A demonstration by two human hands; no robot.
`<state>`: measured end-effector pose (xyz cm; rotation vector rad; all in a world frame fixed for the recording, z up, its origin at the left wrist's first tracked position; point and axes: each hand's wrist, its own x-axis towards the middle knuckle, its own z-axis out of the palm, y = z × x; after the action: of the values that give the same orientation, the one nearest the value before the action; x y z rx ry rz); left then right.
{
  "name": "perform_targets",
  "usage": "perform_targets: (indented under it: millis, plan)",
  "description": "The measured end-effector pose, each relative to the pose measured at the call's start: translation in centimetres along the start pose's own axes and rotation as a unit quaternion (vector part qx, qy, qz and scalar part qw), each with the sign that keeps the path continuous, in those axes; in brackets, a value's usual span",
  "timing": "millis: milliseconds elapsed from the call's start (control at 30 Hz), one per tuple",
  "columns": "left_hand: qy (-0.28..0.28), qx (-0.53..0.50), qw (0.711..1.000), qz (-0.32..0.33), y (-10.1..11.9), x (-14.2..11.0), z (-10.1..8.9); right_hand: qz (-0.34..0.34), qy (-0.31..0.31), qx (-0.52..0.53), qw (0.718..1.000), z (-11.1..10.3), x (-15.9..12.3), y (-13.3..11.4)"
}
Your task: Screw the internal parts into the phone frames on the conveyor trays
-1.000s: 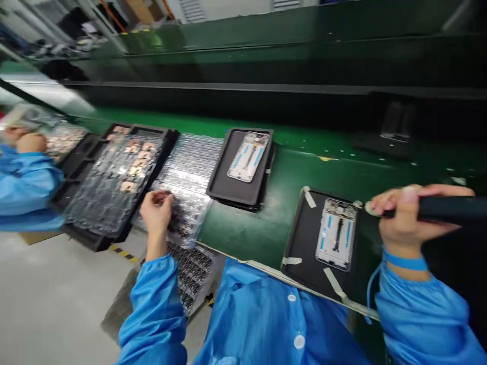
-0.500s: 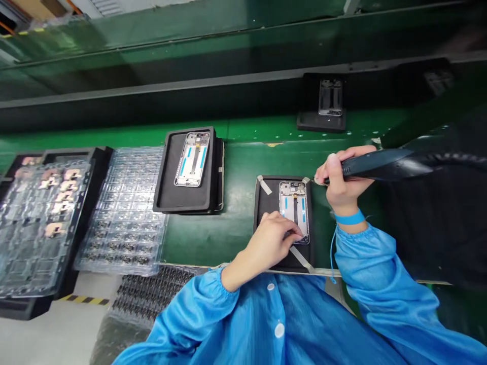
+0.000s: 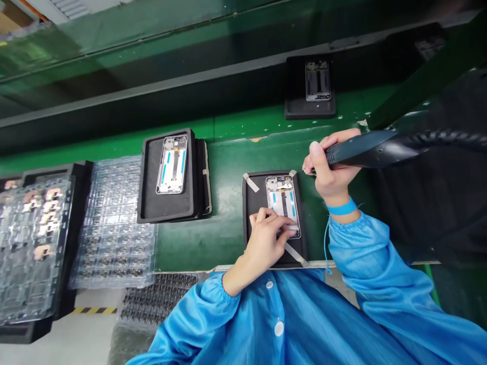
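On a black foam tray [image 3: 254, 213] lies an open phone frame [image 3: 281, 200] with blue strips, a dark central flex and a board at its upper end. My left hand [image 3: 268, 235] reaches over its lower end, thumb and forefinger pinched there. Whatever those fingertips hold is too small to make out. My right hand [image 3: 333, 170] is wrapped round a dark electric screwdriver [image 3: 365, 149] with a coiled cord, held above the bench to the right of the tray. Its tip is mostly hidden by my fingers.
Left on the green bench [image 3: 224, 192] are stacked black trays [image 3: 146, 203] bearing another phone frame [image 3: 173, 165]. Clear plastic parts trays [image 3: 114, 218] stand farther left. A third phone frame [image 3: 318, 81] lies on a tray at the back, near a green post [image 3: 422, 76].
The whole view has shifted slightly. My left fingers have changed pose a little at the frame's lower end. My right hand still holds the screwdriver beside the tray.
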<state>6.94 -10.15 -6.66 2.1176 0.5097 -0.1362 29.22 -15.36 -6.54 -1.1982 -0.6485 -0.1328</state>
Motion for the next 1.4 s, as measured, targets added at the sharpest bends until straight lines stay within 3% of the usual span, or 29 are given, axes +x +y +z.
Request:
perform_targets:
  millis: [333,633,700,867,1000,1167,1300,1400]
  plan:
    - [0.008,-0.015,1.000,0.017,-1.1,-0.2,0.5,0.043,0.009,-0.047,0.998,-0.1,0.0,-0.4]
    - [-0.020,-0.002,0.999,0.027,-1.0,0.2,-0.2,-0.003,0.022,-0.036,0.999,-0.5,0.4,0.7]
    - [-0.004,0.016,0.999,0.035,-1.1,0.0,0.0,-0.004,0.026,-0.035,0.999,-0.5,0.3,1.0]
    - [0.114,0.121,0.984,0.068,-2.1,-1.4,0.9,0.015,0.029,-0.040,0.999,-0.5,0.3,0.7]
    - [0.125,0.162,0.975,0.085,-2.9,-1.8,1.0,-0.006,0.033,-0.044,0.998,-1.6,1.4,-0.8]
    - [0.137,0.158,0.975,0.075,-3.3,1.5,-0.7,-0.008,0.053,-0.068,0.996,-3.9,3.2,-1.7]
    - [0.148,0.153,0.976,0.048,-2.7,5.1,-2.4,0.007,0.049,-0.032,0.998,-4.6,3.4,-0.2]
    - [0.115,0.154,0.980,0.042,-2.2,6.4,-3.8,0.025,0.032,-0.029,0.999,-4.6,3.1,1.0]
